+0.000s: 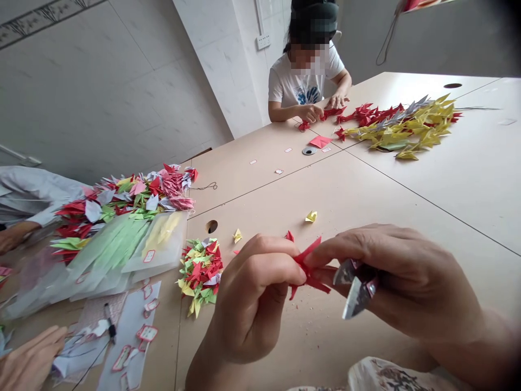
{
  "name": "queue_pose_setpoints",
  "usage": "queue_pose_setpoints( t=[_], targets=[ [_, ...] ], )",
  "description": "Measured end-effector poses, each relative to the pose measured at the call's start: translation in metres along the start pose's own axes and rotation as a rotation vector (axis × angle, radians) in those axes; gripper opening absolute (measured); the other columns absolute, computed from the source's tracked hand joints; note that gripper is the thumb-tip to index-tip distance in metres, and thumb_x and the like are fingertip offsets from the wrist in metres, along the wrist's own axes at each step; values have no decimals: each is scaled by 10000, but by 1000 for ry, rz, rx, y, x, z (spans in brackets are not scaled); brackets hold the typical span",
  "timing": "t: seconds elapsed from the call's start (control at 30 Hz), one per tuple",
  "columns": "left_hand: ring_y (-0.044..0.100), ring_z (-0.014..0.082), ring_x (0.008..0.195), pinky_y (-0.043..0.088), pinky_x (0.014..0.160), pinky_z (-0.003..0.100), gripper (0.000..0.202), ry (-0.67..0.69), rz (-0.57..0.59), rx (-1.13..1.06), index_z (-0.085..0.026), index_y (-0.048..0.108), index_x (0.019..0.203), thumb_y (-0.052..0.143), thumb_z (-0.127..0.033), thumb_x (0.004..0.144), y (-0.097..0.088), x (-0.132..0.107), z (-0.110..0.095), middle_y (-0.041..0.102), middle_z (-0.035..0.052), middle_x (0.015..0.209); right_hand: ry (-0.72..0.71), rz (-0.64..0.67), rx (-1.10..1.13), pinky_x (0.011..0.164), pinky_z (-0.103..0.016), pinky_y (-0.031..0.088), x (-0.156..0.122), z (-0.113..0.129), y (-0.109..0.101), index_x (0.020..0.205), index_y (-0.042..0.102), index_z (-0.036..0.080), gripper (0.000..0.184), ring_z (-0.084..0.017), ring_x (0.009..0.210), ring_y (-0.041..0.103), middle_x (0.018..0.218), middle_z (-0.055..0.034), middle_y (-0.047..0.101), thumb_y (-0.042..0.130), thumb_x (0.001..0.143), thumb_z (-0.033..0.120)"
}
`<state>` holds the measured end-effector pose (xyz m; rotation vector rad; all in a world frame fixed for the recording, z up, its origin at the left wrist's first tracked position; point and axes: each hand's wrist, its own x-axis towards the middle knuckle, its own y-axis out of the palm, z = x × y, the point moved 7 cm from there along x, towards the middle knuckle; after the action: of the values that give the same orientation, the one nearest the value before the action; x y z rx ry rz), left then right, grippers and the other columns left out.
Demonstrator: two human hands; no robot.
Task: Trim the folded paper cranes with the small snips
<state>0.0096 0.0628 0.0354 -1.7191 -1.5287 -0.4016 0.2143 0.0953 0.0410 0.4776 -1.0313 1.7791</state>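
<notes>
In front of me, my left hand (264, 288) pinches a red folded-paper crane (311, 271) between thumb and fingers. My right hand (402, 282) grips its other side with the thumb and fingertips. Tucked in the same right hand is a pair of scissors (358, 296), whose short silver blades stick out below the fingers; its handles are hidden in the palm. A small yellow paper crane (311, 216) lies on the table beyond my hands, and another yellow crane (237, 235) is left of it. Close to my left wrist sits a pile of small coloured cranes (203, 266).
Strings of paper cranes (163, 184) and plastic bags (109, 255) lie at the left, near a co-worker's hand (36, 358), a marker (109, 323) and labels. Across the table (260, 201), another person (307, 76) handles red paper beside yellow crane strings (423, 130).
</notes>
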Motion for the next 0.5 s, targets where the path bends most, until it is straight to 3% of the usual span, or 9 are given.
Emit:
queue_pose_setpoints(
  t=[0.17, 0.3, 0.4, 0.5],
  targets=[
    [838, 199, 912, 702, 775, 332, 175, -26, 42, -58, -279, 806, 1342, 635, -307, 1373, 3, -2, 1, 893, 65, 1170, -121, 45, -60, 797, -237, 655, 5, 7, 3, 1367, 783, 255, 266, -123, 730, 840, 893, 33, 879, 635, 1282, 51],
    [813, 186, 876, 710, 794, 336, 207, -38, 51, -82, -291, 799, 1299, 615, -335, 1384, 7, 5, -1, 876, 54, 1138, -185, 41, -97, 731, -263, 602, 7, 12, 4, 1333, 746, 229, 218, -113, 674, 762, 866, 32, 835, 543, 1371, 160],
    [838, 224, 919, 739, 824, 384, 156, -1, 6, -78, -290, 799, 1282, 781, -440, 1321, 13, 23, -7, 885, 75, 1161, -205, 42, -135, 731, -297, 608, 6, 12, 6, 1312, 733, 227, 247, -132, 699, 777, 889, 7, 850, 506, 1409, 244],
    [867, 269, 1004, 763, 860, 428, 287, 36, -47, -67, -292, 798, 1281, 929, -541, 1225, 20, 45, -13, 896, 101, 1227, -215, 40, -153, 750, -309, 625, 4, 12, 6, 1318, 725, 228, 258, -139, 721, 800, 896, 4, 851, 488, 1415, 256]
  ],
)
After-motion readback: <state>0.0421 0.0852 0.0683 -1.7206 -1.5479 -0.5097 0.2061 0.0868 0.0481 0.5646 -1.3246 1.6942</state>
